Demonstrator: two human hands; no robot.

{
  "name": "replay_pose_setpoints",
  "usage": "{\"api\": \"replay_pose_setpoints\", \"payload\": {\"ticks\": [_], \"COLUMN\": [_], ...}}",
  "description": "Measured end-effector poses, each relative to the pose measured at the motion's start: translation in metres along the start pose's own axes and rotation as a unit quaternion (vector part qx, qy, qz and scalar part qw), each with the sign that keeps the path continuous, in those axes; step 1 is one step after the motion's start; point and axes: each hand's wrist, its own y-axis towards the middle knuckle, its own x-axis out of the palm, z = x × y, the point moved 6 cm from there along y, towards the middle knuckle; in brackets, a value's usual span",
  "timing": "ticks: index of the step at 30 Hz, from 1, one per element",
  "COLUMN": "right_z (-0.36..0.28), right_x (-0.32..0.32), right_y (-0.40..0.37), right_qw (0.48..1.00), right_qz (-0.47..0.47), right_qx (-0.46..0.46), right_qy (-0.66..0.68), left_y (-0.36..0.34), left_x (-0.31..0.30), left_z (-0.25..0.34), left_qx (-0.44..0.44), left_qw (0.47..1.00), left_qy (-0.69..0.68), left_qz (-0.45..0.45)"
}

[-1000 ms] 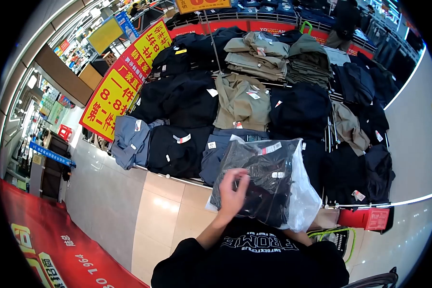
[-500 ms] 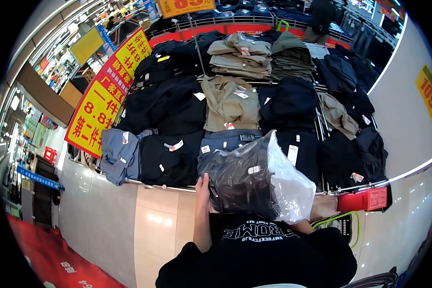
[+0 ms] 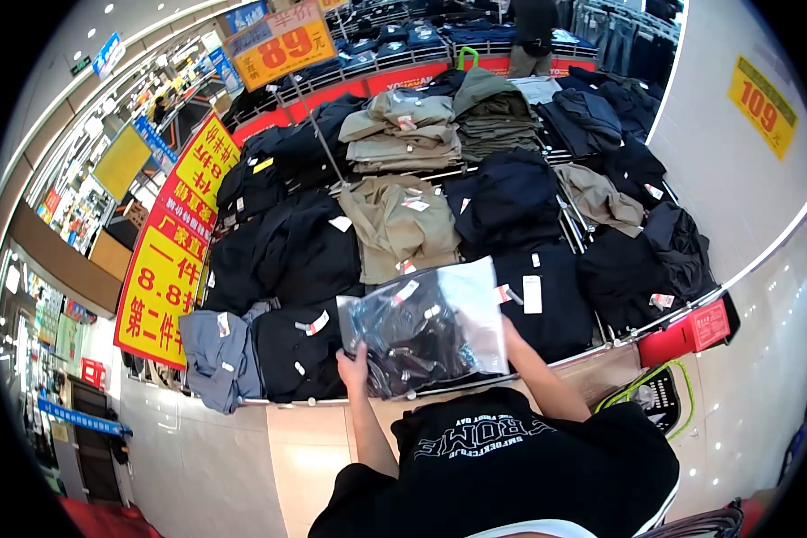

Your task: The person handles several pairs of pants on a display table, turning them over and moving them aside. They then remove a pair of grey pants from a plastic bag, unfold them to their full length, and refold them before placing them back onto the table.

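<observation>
So my left hand (image 3: 352,366) has its fingers gripping one side of a clear plastic bag (image 3: 481,309) with dark clothing (image 3: 412,336) inside, up at the display stand's front rail (image 3: 677,314). My right hand (image 3: 511,334) is at the opposite side, can't tell what its fingers are doing

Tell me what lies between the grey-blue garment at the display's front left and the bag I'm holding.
The head view shows a black garment between the grey-blue garment and the plastic bag.
</observation>
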Motion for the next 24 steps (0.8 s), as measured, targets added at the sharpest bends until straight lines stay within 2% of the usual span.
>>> {"api": "replay_pose_setpoints", "payload": {"ticks": [1, 2, 4, 5, 6, 8, 9, 10, 11, 12, 14, 16, 18, 20, 22, 24], "right_z": [-0.007, -0.008, 0.001, 0.002, 0.002, 0.002, 0.004, 0.005, 0.007, 0.006, 0.006, 0.004, 0.007, 0.014, 0.023, 0.03], "right_x": [-0.001, -0.039, -0.027, -0.016, 0.003, 0.046, 0.052, 0.057, 0.061, 0.07, 0.099, 0.12, 0.136, 0.136, 0.138, 0.134], "right_y": [-0.021, -0.023, -0.033, -0.039, -0.039, -0.039, -0.035, -0.033, -0.029, -0.029, -0.029, -0.034, -0.036, -0.035, -0.035, -0.039], "right_qw": [0.894, 0.829, 0.784, 0.749, 0.685, 0.615, 0.603, 0.589, 0.576, 0.578, 0.625, 0.616, 0.635, 0.645, 0.622, 0.624], "right_qz": [0.362, 0.401, 0.404, 0.395, 0.374, 0.327, 0.319, 0.308, 0.297, 0.293, 0.246, 0.219, 0.174, 0.154, 0.123, 0.121], "right_qx": [-0.038, -0.092, -0.138, -0.101, -0.103, -0.182, -0.23, -0.277, -0.287, -0.283, -0.232, -0.24, -0.235, -0.219, -0.227, -0.201], "right_qy": [-0.26, -0.378, -0.45, -0.522, -0.616, -0.694, -0.694, -0.694, -0.706, -0.707, -0.704, -0.718, -0.715, -0.716, -0.739, -0.745], "left_y": [-0.024, -0.03, -0.049, -0.056, -0.063, -0.088, -0.104, -0.113, -0.122, -0.133, -0.144, -0.143, -0.135, -0.126, -0.123, -0.122], "left_x": [-0.008, -0.004, 0.0, 0.009, 0.019, 0.039, 0.05, 0.065, 0.082, 0.09, 0.098, 0.095, 0.085, 0.084, 0.08, 0.08], "left_z": [0.018, 0.017, 0.029, 0.038, 0.051, 0.09, 0.11, 0.118, 0.121, 0.128, 0.132, 0.132, 0.125, 0.115, 0.113, 0.116], "left_qx": [-0.098, -0.081, 0.04, 0.113, 0.184, 0.207, 0.184, 0.196, 0.185, 0.19, 0.202, 0.18, 0.116, 0.138, 0.107, 0.109], "left_qw": [0.972, 0.967, 0.982, 0.986, 0.981, 0.972, 0.963, 0.949, 0.929, 0.919, 0.909, 0.913, 0.905, 0.916, 0.924, 0.922], "left_qy": [0.212, 0.24, 0.158, 0.1, 0.039, -0.102, -0.152, -0.165, -0.202, -0.176, -0.186, -0.211, -0.285, -0.264, -0.259, -0.271], "left_qz": [0.001, -0.007, 0.091, 0.071, 0.052, -0.044, -0.122, -0.183, -0.247, -0.297, -0.312, -0.298, -0.293, -0.27, -0.26, -0.254]}}
